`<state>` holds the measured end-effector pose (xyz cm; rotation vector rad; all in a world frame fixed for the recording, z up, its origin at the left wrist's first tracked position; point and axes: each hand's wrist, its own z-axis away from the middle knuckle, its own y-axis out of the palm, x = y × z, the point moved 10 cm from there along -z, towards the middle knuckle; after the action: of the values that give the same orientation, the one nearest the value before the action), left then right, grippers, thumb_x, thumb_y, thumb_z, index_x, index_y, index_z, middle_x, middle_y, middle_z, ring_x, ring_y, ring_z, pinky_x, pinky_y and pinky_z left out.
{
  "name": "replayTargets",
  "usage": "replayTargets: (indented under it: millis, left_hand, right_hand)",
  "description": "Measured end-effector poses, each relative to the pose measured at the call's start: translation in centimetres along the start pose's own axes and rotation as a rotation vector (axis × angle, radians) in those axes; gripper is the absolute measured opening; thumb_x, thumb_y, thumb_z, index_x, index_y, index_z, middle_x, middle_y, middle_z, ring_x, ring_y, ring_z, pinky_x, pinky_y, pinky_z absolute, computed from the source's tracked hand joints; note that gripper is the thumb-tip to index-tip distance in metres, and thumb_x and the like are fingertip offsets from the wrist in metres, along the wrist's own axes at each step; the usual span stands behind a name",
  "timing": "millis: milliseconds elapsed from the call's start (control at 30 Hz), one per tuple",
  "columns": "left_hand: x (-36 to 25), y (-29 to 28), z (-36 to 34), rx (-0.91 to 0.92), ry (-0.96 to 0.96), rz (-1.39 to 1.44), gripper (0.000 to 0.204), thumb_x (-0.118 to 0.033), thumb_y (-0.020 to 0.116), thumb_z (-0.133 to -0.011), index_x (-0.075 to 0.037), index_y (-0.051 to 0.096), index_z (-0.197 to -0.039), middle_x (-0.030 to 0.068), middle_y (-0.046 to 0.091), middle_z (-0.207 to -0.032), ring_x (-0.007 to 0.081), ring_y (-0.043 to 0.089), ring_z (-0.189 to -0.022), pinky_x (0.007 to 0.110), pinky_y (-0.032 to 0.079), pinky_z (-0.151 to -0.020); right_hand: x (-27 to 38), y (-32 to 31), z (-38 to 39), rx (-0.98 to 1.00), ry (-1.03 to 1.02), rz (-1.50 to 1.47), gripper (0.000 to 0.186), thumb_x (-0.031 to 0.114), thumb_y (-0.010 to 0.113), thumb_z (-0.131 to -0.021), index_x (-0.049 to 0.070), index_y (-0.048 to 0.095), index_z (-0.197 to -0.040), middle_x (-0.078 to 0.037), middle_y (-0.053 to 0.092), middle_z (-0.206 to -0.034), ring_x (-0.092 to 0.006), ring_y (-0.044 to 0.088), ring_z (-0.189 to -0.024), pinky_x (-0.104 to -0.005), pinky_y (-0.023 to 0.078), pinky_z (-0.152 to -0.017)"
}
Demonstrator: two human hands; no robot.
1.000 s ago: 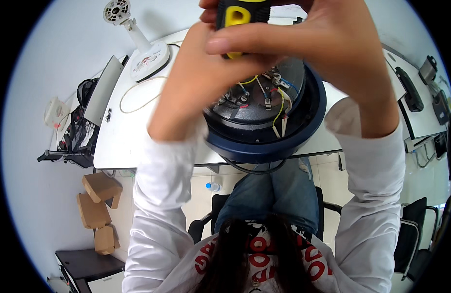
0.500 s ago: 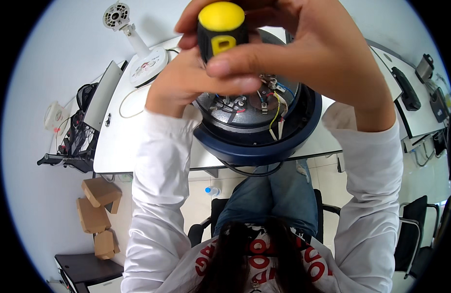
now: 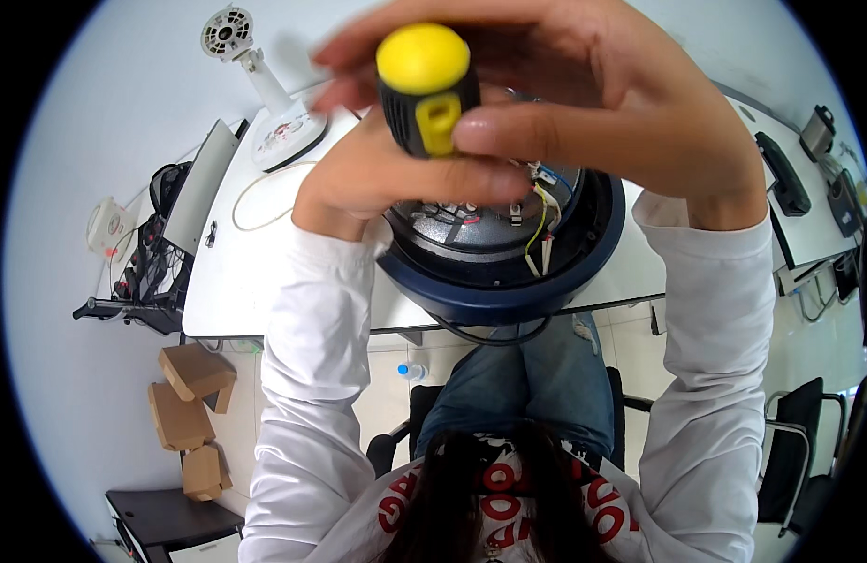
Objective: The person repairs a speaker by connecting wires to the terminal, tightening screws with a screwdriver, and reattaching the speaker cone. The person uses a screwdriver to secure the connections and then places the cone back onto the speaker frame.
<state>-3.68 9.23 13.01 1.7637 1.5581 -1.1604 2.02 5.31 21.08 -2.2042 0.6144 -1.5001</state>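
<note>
Compared with 0.5 s earlier, your right hand has spread its fingers wider toward 10 o'clock, its thumb tip has shifted to the 3 o'clock side of the black-and-yellow tool handle, and that handle sits a little lower in view. Left to right, taking the round navy housing as the dial: at 10 o'clock, a white stand with a slotted round head; nearer, between 9 and 10 o'clock, your left hand, 1 straight digit reaching toward 3 o'clock beneath the handle, its other fingers hidden, so their grip cannot be told. At 11 o'clock the handle stands nearly end-on to you, its shaft out of sight. At 4 o'clock, loose wires lie inside the housing. At 2 o'clock, your right fingers are apart, only the thumb plainly against the handle. The step in hand appears to be turning the tool by repeated grips; the next move calls for your right fingers to close evenly around the handle, your left hand steadying below, the wires kept clear.
</note>
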Motion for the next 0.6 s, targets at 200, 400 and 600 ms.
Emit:
replayTargets:
  millis: [200,400,600]
  left_hand:
    - [-0.7,-1.4,0.7,-0.286,-0.021,-0.199,0.024,-0.007,0.064,-0.076,0.001,0.055,-0.098,0.003,0.059,-0.082,0.0093,0.057,-0.074,0.022,0.046,-0.066]
    - [-0.9,-0.9,0.9,-0.445,0.063,-0.211,0.028,-0.014,0.069,-0.077,-0.001,0.054,-0.097,0.0021,0.059,-0.079,0.0089,0.056,-0.071,0.023,0.045,-0.061]
    - [1.1,-0.5,-0.2,0.141,-0.085,0.154,0.037,-0.015,0.076,-0.068,-0.002,0.056,-0.096,0.0018,0.059,-0.081,0.0094,0.056,-0.072,0.021,0.044,-0.065]
  right_hand:
    - [-1.3,-2.1,0.6,-0.427,-0.207,0.448,0.049,0.032,0.074,-0.072,-0.002,0.049,-0.097,-0.011,0.055,-0.086,-0.016,0.051,-0.076,-0.0256,0.043,-0.073]
    - [-0.4,-0.2,1.1,-0.36,-0.256,0.512,0.059,0.037,0.068,-0.078,-0.004,0.043,-0.113,-0.017,0.053,-0.102,-0.0205,0.054,-0.086,-0.0282,0.045,-0.078]
    - [-0.7,-0.6,0.6,-0.173,-0.188,0.252,0.054,0.025,0.066,-0.081,-0.004,0.043,-0.12,-0.013,0.056,-0.106,-0.0186,0.055,-0.087,-0.0257,0.046,-0.078]
